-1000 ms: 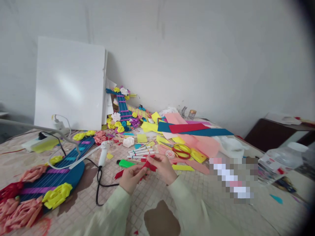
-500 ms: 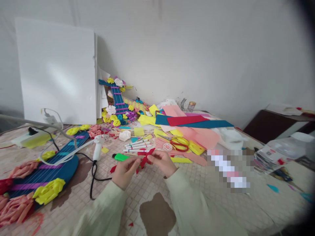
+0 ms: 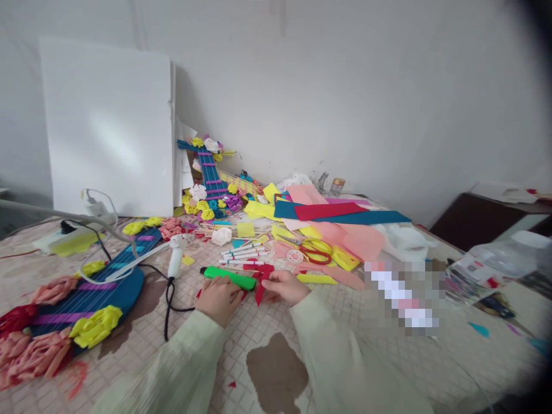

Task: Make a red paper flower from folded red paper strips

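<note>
My right hand (image 3: 287, 287) pinches a folded piece of red crepe paper (image 3: 260, 282) between thumb and fingers, just above the table. My left hand (image 3: 219, 300) is lowered to the tabletop, its fingers curled down over scraps of red paper (image 3: 245, 294). What its fingertips hold, if anything, is hidden. Right behind the left hand lies a green tube with a black end (image 3: 233, 278), partly covered by the fingers. White markers (image 3: 244, 254) lie just beyond it.
At left lie a blue guitar-shaped piece with paper flowers (image 3: 125, 293) and a white glue gun (image 3: 176, 259) with a black cord. Red-and-yellow scissors (image 3: 317, 250), a tape roll (image 3: 295, 256) and coloured paper strips (image 3: 345, 215) are farther back. A plastic bottle (image 3: 495, 261) stands right.
My left hand has let go of the red paper and dropped to the table beside the green tube. My right hand keeps the red paper, now hanging lower. The view has shifted slightly.
</note>
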Available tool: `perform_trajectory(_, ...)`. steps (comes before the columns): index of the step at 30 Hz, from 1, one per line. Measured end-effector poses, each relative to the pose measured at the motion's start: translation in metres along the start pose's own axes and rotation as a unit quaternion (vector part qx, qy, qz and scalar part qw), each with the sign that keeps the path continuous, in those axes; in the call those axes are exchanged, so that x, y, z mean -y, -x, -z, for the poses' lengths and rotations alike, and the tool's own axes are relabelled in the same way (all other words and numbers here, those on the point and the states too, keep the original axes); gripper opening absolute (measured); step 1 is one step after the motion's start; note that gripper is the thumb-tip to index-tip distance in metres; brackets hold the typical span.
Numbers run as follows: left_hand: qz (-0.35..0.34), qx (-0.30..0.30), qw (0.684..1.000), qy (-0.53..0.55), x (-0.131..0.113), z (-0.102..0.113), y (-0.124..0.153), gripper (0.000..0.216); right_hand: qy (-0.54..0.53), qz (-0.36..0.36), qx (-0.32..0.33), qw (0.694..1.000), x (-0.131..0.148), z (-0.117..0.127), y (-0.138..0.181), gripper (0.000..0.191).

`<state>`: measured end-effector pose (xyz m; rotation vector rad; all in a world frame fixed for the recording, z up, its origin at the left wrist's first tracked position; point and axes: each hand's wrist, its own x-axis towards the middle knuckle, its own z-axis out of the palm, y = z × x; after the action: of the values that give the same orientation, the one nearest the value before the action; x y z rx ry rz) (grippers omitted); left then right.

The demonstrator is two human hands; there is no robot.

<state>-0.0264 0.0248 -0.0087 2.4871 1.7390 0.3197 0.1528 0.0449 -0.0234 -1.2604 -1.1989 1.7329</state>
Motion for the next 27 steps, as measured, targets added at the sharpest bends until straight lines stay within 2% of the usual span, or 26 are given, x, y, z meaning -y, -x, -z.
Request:
perform_trajectory(5,-0.004,-0.011,1.000,-0.005,-0.001,-0.003,-0.001,0.025,-0.053,-0.017,-0.019,0.998,0.000,-0.003,-0.002,0.015)
perform_trajectory(11,0.015,-0.008,1.000,0.014,-0.007,0.003,-0.001,0.020,-0.117,-0.011,-0.034,0.992,0.006,-0.004,0.001,0.008)
perform_trajectory(14,0.019,0.002,0.999,0.041,-0.007,0.004,0.000,0.016,-0.141,0.005,-0.033,0.990,0.009,-0.003,0.003,0.008)
perform_trajectory(18,0.012,0.013,0.991,0.136,-0.004,0.006,0.001,0.009,-0.154,0.034,-0.029,0.987,0.014,0.002,0.005,0.014)
perform_trajectory(22,0.023,0.004,0.984,0.179,-0.003,0.014,0.002,0.012,-0.160,0.097,-0.064,0.980,0.018,0.011,0.008,0.022)
perform_trajectory(25,0.053,-0.016,0.956,0.287,-0.005,0.021,0.001,0.017,-0.158,0.163,-0.102,0.968,0.020,0.011,0.010,0.025)
perform_trajectory(27,0.090,-0.012,0.906,0.414,-0.005,0.024,-0.001,0.017,-0.153,0.197,-0.108,0.962,0.021,0.007,0.011,0.024)
